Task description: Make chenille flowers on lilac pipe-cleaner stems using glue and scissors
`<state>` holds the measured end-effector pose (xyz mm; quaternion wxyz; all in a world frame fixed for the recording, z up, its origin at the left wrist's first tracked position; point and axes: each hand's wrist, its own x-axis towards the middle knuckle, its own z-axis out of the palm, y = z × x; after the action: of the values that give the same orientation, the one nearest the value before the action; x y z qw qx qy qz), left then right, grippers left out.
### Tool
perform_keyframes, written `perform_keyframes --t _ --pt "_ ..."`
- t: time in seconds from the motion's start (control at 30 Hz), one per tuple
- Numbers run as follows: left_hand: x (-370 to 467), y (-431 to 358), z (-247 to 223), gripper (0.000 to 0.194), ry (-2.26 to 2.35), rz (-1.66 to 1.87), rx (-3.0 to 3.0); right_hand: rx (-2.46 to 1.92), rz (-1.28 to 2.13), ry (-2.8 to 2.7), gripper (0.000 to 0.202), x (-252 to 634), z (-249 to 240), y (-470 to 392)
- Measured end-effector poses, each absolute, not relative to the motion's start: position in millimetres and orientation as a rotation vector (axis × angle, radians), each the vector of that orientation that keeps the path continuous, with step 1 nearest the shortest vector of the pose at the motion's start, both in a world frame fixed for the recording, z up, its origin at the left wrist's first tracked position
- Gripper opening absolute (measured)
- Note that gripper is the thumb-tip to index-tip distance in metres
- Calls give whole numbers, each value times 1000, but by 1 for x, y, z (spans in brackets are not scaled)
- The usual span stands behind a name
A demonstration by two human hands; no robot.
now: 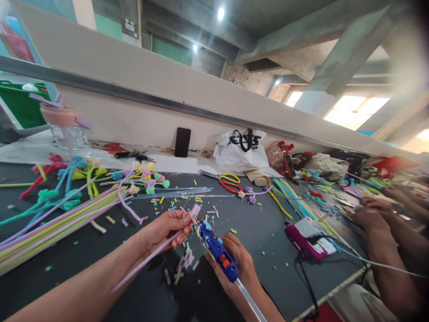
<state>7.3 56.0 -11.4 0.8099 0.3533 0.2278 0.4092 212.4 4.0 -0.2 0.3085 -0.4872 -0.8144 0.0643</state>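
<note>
My left hand (167, 230) pinches a long lilac chenille stem (144, 264), whose tail slants down toward me. A short, paler lilac piece (195, 210) stands up at the fingertips. My right hand (237, 259) is wrapped round a blue hot glue gun (216, 248), with a clear glue stick (250, 299) protruding from its back end. The gun's nozzle points up-left and comes close to the pinched stem; whether they touch I cannot tell. Small cut-off bits (184, 264) of lilac and green chenille lie on the dark table (140, 304) beneath my hands.
Bundled chenille stems (63, 219) and small chenille flowers (150, 176) fill the left side. Scissors (229, 183), a phone (182, 142) and a white bag (241, 150) line the back. A magenta power strip (308, 239) with cables lies right, near a co-worker's hands (372, 217).
</note>
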Motion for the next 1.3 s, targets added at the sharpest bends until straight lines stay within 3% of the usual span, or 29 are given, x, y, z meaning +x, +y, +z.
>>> perform_keyframes --t 0.43,0.73,0.9,0.97,1.03,1.3 --pt "5 58 -16 22 461 891 747 -1176 54 -2256 9 229 6 8" --pt "4 59 -14 22 486 873 726 -1976 -21 -2239 20 303 27 56" --pt "5 60 -15 23 491 861 735 -2051 97 -2316 40 331 26 77" --pt "5 60 -15 23 491 860 730 -2002 -7 -2304 42 323 33 78" --pt "6 60 -14 23 497 851 732 -1898 -107 -2290 32 302 41 79" --pt "5 60 -14 23 524 850 723 -1740 67 -2524 17 203 20 107"
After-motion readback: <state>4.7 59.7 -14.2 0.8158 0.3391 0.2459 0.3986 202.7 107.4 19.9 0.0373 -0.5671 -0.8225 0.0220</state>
